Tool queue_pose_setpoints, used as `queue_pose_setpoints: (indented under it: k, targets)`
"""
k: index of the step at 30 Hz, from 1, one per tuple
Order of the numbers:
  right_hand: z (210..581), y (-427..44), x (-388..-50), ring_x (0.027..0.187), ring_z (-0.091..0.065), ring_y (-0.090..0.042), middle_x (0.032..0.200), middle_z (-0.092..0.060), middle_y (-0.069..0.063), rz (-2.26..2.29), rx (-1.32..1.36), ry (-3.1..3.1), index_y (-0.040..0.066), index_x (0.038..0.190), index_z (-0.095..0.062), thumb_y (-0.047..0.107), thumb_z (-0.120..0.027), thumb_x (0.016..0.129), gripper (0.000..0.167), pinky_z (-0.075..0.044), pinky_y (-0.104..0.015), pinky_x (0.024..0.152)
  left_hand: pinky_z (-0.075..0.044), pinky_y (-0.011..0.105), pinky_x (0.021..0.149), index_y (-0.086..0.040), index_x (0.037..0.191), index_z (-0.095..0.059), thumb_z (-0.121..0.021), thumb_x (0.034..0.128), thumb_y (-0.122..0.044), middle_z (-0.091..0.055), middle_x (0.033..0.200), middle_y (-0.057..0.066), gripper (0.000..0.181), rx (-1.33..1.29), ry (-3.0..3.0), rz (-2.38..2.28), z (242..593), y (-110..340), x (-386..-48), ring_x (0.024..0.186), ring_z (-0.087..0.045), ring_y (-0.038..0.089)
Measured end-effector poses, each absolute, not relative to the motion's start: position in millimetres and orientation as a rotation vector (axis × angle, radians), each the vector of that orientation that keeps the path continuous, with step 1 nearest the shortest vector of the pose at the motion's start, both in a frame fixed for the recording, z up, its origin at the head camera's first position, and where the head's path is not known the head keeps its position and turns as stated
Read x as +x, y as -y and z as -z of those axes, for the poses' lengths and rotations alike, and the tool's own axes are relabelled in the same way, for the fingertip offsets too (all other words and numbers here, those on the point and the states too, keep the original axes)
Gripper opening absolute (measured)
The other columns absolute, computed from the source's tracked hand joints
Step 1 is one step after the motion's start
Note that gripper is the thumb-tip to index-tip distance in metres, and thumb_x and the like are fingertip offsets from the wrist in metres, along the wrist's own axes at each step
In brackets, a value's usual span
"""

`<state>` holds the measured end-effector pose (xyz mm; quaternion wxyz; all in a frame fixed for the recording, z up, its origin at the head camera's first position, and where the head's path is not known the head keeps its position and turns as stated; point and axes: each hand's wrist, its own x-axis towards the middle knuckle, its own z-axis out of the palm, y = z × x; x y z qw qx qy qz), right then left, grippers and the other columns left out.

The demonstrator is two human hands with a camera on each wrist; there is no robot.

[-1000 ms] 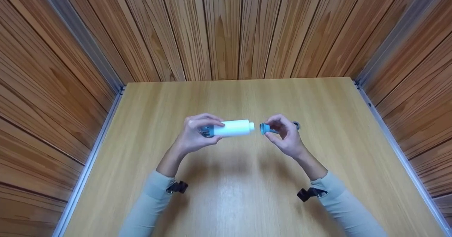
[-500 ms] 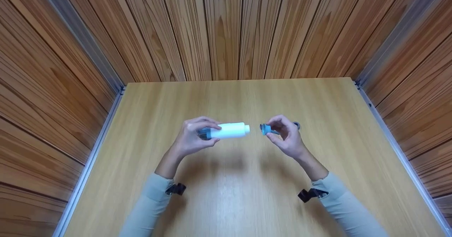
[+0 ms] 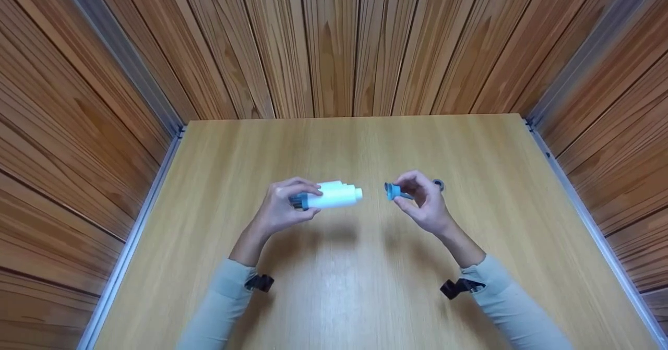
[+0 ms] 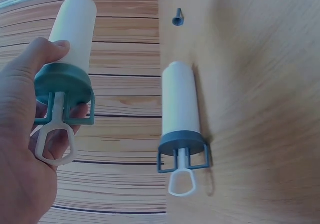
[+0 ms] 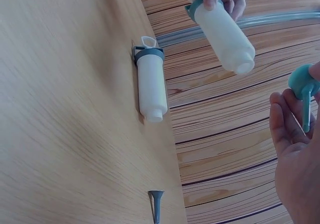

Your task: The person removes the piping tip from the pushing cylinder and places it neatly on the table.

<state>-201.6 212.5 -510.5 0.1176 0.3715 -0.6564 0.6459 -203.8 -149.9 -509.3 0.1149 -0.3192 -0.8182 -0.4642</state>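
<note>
In the head view my left hand (image 3: pixel 285 204) grips a large white syringe (image 3: pixel 334 196) around its teal collar, the small neck facing right. Its pale ring-handled plunger (image 4: pixel 56 144) and side finger loops show in the left wrist view. Thumb and fingers of my right hand (image 3: pixel 425 202) pinch a teal nozzle (image 3: pixel 393 191), with a gap between it and the syringe neck. In the right wrist view the nozzle (image 5: pixel 303 86) has a wide base and a thin stem. The syringe is held above the table.
A matching second syringe (image 4: pixel 181 104) lies on the wooden table (image 3: pixel 355 298), mostly behind the held one from the head. Another grey-blue nozzle (image 5: pixel 156 204) lies on the tabletop beyond my right hand. Wooden plank walls (image 3: pixel 334 47) and metal rails (image 3: pixel 584 193) border the table.
My left hand has shifted the syringe left and slightly nearer, widening the gap to the nozzle and bringing part of the second syringe into view. My right hand has barely moved.
</note>
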Motion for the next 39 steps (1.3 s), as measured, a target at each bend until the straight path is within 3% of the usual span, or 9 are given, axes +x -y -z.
queue_pose_setpoints:
  k: [10, 31, 39]
  targets:
    - [512.2, -212.5, -201.1, 0.103, -0.069, 0.001, 0.116, -0.07, 0.013, -1.916, 1.064, 1.924, -0.026, 0.118, -0.052, -0.03, -0.059, 0.087, 0.032, -0.06, -0.015, 0.093, -0.066, 0.061, 0.107, -0.008, 0.114, -0.087, -0.096, 0.0869, -0.006, -0.082, 0.124, 0.016, 0.029, -0.877, 2.501, 1.207, 528.2, 151.3, -201.9, 0.122, -0.076, 0.04]
    - [513.7, -213.5, -200.1, 0.104, -0.069, -0.001, 0.117, -0.069, 0.012, -1.904, 1.081, 1.939, -0.025, 0.119, -0.053, -0.03, -0.06, 0.087, 0.033, -0.061, -0.015, 0.095, -0.054, 0.065, 0.123, -0.014, 0.119, -0.089, -0.091, 0.0926, -0.004, -0.079, 0.135, 0.014, 0.028, -0.733, 2.697, 1.219, 565.9, 158.3, -204.9, 0.139, -0.067, 0.043]
    - [513.9, -211.5, -199.0, 0.103, -0.069, 0.0, 0.115, -0.07, 0.012, -1.92, 1.064, 1.932, -0.026, 0.118, -0.053, -0.03, -0.059, 0.087, 0.032, -0.061, -0.015, 0.094, -0.058, 0.06, 0.119, -0.014, 0.116, -0.09, -0.091, 0.0924, -0.005, -0.081, 0.134, 0.01, 0.026, -0.779, 2.686, 1.156, 572.0, 157.7, -202.8, 0.137, -0.069, 0.039]
